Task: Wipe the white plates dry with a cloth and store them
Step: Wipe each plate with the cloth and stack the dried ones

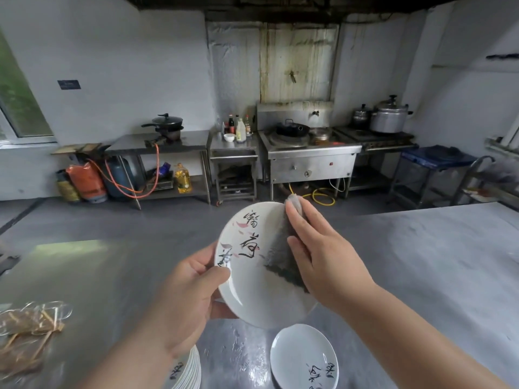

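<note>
Held plate [252,293]: white, black brush lettering on its face, tilted up towards us, lifted clear of the steel table [112,276] above its near edge.

Left hand [185,301]: clamped on the plate's left rim, thumb on the face, fingers curled behind.

Right hand [325,254]: fingers laid almost straight, pressing a grey cloth [280,262] flat on the right part of the face; the cloth's top end pokes past the upper rim. We cannot tell whether any of it is pinched.

Step in hand, we judge: drying the face of this plate.

On the table: a stack of plates [191,369] at the near edge under the left forearm; a single plate [300,357] lying flat to its right, apart from it. Which holds the dried ones we cannot tell. A bundle of sticks [28,332] lies towards the near left corner.

Next move likely calls for sweeping the cloth leftward over the lettering, turning the plate for its back, then setting it down.
</note>
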Tool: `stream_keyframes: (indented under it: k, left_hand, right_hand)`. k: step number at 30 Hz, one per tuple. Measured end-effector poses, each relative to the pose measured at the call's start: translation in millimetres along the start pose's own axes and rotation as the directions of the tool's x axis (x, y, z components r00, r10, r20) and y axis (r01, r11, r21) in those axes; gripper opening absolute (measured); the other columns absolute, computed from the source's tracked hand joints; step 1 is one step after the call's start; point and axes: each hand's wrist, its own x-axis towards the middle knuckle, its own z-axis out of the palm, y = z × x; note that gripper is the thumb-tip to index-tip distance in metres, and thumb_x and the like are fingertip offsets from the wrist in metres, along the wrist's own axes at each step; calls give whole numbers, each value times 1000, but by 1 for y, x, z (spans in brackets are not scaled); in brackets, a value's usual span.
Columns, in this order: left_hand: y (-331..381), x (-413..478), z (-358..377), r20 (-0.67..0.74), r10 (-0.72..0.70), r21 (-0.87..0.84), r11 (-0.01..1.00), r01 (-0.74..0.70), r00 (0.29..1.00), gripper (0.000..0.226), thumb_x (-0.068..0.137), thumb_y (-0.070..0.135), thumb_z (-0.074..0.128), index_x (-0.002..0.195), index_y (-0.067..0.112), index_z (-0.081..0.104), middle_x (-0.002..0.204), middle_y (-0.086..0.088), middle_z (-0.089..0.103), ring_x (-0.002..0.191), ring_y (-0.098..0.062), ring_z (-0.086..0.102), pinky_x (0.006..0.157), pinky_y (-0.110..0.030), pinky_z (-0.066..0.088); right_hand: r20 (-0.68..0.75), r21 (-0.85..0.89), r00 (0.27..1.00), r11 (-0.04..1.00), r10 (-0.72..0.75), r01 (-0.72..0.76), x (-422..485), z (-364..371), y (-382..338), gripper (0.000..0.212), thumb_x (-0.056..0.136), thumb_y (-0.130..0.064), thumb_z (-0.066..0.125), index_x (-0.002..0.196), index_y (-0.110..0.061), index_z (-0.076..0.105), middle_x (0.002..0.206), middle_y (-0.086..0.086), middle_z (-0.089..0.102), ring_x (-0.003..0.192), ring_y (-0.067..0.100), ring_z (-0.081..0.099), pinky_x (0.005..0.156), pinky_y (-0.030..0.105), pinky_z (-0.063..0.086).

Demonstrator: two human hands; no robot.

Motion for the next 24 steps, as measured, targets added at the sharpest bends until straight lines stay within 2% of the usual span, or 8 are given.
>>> stream_keyframes:
  k: [2, 5, 8, 13, 17, 20, 22, 24]
  left_hand:
    - [1, 0, 3, 69, -41, 111, 993, 33, 997, 52, 80, 10, 53, 125, 24, 75, 118, -20, 76, 93, -36, 71, 70, -46, 62]
    - [2, -2, 10, 107, -66, 151, 987, 49, 992, 54, 80, 10, 52, 127, 24, 73, 115, -20, 76, 87, -31, 71, 66, -40, 61]
    - [-1, -2, 12, 110, -70, 75, 995, 62, 991, 54, 78, 12, 54, 126, 25, 74, 117, -22, 75, 83, -31, 67, 60, -38, 60]
    - [-18, -7, 4, 46, -112, -84, 990, 116, 993, 50, 77, 11, 56, 121, 25, 77, 123, -20, 74, 91, -34, 71, 65, -48, 62]
    - [-25, -8, 4, 18, -126, -69, 989, 127, 992, 48, 79, 11, 57, 121, 24, 76, 124, -19, 74, 93, -35, 71, 68, -49, 62]
    - [-22, -5, 11, 94, -130, 29, 991, 128, 987, 49, 81, 12, 56, 124, 23, 75, 118, -22, 75, 88, -35, 67, 67, -44, 61]
    - [-21, -3, 14, 98, -125, 19, 992, 124, 987, 50, 80, 13, 56, 126, 23, 74, 118, -23, 74, 89, -37, 66, 68, -47, 61]
    - [-20, -3, 13, 86, -124, -40, 991, 128, 989, 50, 79, 12, 57, 125, 24, 75, 121, -23, 74, 91, -38, 67, 67, -50, 62]
  right_hand:
    - [-17, -25, 998, 998, -57, 56, 11, -2, -4, 55, 107, -29, 52, 161, -31, 38, 159, -15, 43, 136, 17, 51, 101, 36, 52]
    - [52, -145, 992, 981, -119, 125, 24, -8, -13, 48, 105, -45, 43, 149, -28, 52, 128, -8, 64, 110, 25, 62, 84, 40, 53]
    - [58, -245, 996, 968, 61, -45, 27, -16, -11, 44, 98, -64, 34, 114, -28, 56, 104, -8, 66, 92, 26, 63, 69, 40, 51]
    - [75, -136, 906, 905, 416, -404, -18, -11, 12, 38, 101, -61, 43, 85, -27, 41, 71, -8, 53, 74, 28, 51, 60, 38, 36]
    - [108, -210, 886, 881, 451, -423, -30, -6, 15, 32, 102, -58, 41, 91, -29, 40, 75, -11, 53, 77, 27, 55, 61, 38, 39]
    - [79, -174, 982, 972, 174, -158, -7, -13, 2, 29, 102, -53, 46, 119, -30, 53, 106, -11, 63, 97, 25, 62, 75, 39, 50]
    - [92, -145, 993, 988, 71, -57, 5, -17, -4, 34, 102, -51, 49, 130, -33, 54, 122, -14, 64, 106, 21, 62, 82, 39, 52]
    - [97, -109, 983, 983, 158, -147, 7, -21, 1, 30, 102, -51, 52, 128, -38, 55, 119, -14, 67, 103, 19, 62, 81, 37, 52]
